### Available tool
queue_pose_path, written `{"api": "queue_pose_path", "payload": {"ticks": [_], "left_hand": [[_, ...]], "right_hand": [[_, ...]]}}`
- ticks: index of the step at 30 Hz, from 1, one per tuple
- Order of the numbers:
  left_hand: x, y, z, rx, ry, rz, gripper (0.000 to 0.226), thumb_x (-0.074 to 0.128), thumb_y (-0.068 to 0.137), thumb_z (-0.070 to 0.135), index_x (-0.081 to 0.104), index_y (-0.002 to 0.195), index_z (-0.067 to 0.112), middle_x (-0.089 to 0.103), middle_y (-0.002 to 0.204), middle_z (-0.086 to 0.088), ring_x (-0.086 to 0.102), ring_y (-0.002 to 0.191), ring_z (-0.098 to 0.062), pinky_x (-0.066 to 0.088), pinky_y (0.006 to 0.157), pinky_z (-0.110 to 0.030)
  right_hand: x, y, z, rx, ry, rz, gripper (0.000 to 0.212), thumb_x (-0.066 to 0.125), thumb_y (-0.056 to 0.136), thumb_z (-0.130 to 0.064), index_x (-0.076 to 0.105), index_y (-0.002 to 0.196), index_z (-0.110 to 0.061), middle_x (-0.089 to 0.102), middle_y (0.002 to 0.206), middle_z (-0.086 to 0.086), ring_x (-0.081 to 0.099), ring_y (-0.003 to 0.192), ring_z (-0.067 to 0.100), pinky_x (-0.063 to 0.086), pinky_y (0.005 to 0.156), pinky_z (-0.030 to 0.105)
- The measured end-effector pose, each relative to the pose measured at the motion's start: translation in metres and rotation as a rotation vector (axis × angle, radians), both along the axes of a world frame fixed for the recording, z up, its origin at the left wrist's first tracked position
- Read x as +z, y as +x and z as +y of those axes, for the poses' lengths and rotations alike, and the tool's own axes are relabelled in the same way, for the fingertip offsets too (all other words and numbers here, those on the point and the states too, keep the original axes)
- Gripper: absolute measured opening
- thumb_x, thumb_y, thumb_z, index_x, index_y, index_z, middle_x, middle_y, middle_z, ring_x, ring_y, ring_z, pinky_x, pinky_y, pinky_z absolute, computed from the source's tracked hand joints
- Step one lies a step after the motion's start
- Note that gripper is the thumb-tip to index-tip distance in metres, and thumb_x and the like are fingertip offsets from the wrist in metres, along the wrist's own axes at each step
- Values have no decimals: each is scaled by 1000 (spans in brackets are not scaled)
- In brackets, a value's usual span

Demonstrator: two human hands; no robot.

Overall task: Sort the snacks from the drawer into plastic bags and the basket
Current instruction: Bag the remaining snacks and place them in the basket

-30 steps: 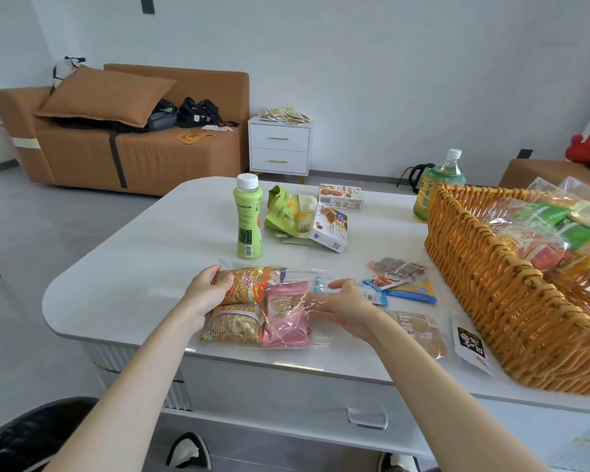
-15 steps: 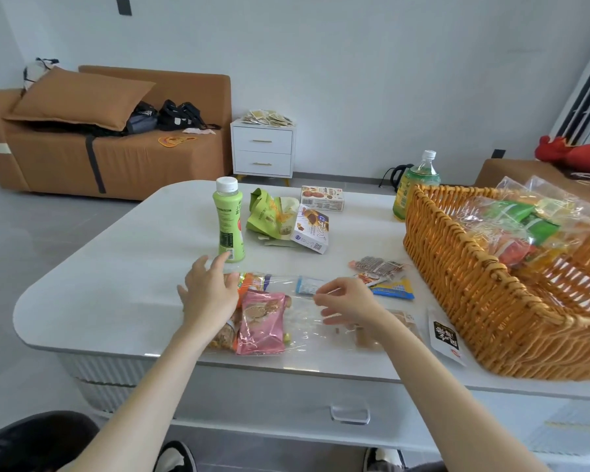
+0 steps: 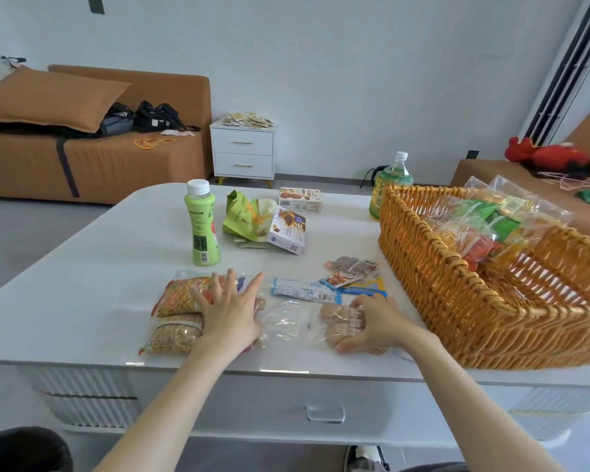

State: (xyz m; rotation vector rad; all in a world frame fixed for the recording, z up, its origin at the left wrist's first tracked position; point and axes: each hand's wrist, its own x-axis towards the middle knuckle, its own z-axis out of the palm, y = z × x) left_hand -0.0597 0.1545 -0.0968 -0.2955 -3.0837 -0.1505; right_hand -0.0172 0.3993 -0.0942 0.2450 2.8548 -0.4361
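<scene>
A clear plastic bag [image 3: 280, 321] lies flat near the table's front edge with an orange noodle packet [image 3: 181, 294] and a second snack packet [image 3: 171, 337] inside. My left hand [image 3: 230, 310] presses flat on the bag with straight fingers, covering a pink packet. My right hand [image 3: 372, 327] curls round a clear-wrapped brown snack [image 3: 338, 323] just right of the bag. A woven orange basket [image 3: 457, 301] at the right holds several bagged snacks [image 3: 481, 226].
Loose on the white table [image 3: 82, 284] are a blue bar wrapper [image 3: 304, 292], small sachets [image 3: 351, 270], two biscuit boxes [image 3: 288, 229], a green crumpled packet [image 3: 246, 216], a green drink bottle [image 3: 203, 228] and a tea bottle [image 3: 390, 178] behind the basket. A drawer handle [image 3: 325, 415] sits below.
My left hand moved from the bag's left end onto its middle and flattened. My right hand let go of the bag's opening and went right to grip the brown snack.
</scene>
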Motion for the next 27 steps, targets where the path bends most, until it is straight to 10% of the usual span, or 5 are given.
{"api": "queue_pose_path", "payload": {"ticks": [7, 13, 19, 27], "left_hand": [[-1, -16, -20, 45, -70, 32, 72, 50, 94, 20, 10, 150, 41, 8, 159, -7, 3, 145, -36, 5, 113, -64], [17, -12, 2, -104, 164, 104, 63, 54, 92, 33, 28, 148, 31, 29, 153, -2, 24, 142, -20, 17, 115, -47], [11, -23, 35, -303, 366, 125, 51, 46, 98, 16, 35, 147, 21, 32, 151, 2, 32, 137, -15, 29, 108, -28], [-20, -54, 64, -340, 12, -50, 67, 45, 94, 1, 15, 152, 18, 18, 158, -5, 14, 146, -23, 10, 118, -40]], "right_hand": [[-1, 1, -12, -28, 91, 110, 73, 55, 66, -84, 61, 114, -29, 47, 127, -1, 37, 127, 21, 37, 102, 47], [5, -36, -3, -4, -39, 547, 42, 57, 93, -21, 54, 134, -23, 51, 139, 3, 43, 128, 23, 39, 103, 36], [-3, -75, 2, 15, 214, 232, 71, 47, 88, -2, 34, 146, -40, 10, 161, 6, 4, 148, 33, 10, 118, 53], [-30, -83, 20, 3, 260, 327, 39, 41, 100, -22, 52, 133, -39, 32, 153, -6, 21, 143, 21, 21, 110, 50]]}}
